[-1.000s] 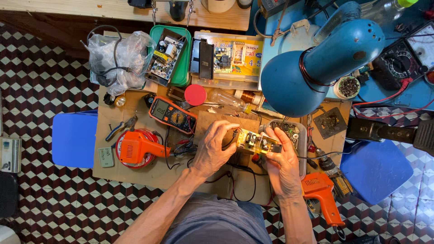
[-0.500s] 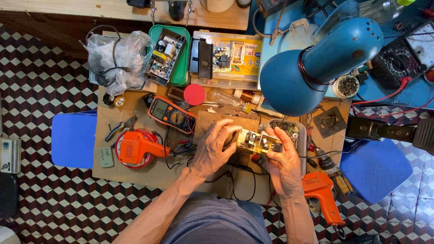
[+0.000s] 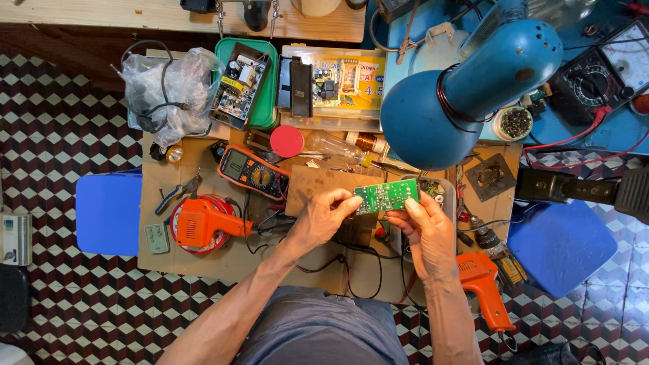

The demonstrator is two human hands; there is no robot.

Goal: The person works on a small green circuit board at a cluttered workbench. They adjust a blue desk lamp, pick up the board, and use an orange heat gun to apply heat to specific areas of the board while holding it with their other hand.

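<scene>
Above the middle of the cardboard work mat (image 3: 223, 260), a small green circuit board (image 3: 386, 196), solder side up, pinched at its left end by the fingers of the left hand (image 3: 323, 220) and gripped along its lower right edge by the right hand (image 3: 427, 233). Both hands closed on the board, held clear of the mat.

Just behind the board, a blue desk lamp (image 3: 466, 94), shade pointing down. Left of the hands, an orange multimeter (image 3: 251, 170), a red round lid (image 3: 287, 140), pliers (image 3: 177, 194), and an orange soldering gun (image 3: 203, 226) resting on a red reel. Right of the right hand, a second orange soldering gun (image 3: 481, 287).

Further back, a green plastic tray (image 3: 267, 108) holding a populated power supply board (image 3: 240, 84); beside it a clear plastic bag (image 3: 169, 94) stuffed with black cables; next along, a shallow clear box (image 3: 331, 122) with small packaged parts and a black module. Near the lamp arm, a small round tin (image 3: 514, 123) of dark bits. Blue stools (image 3: 108, 211) at either side, over a chequered floor.
</scene>
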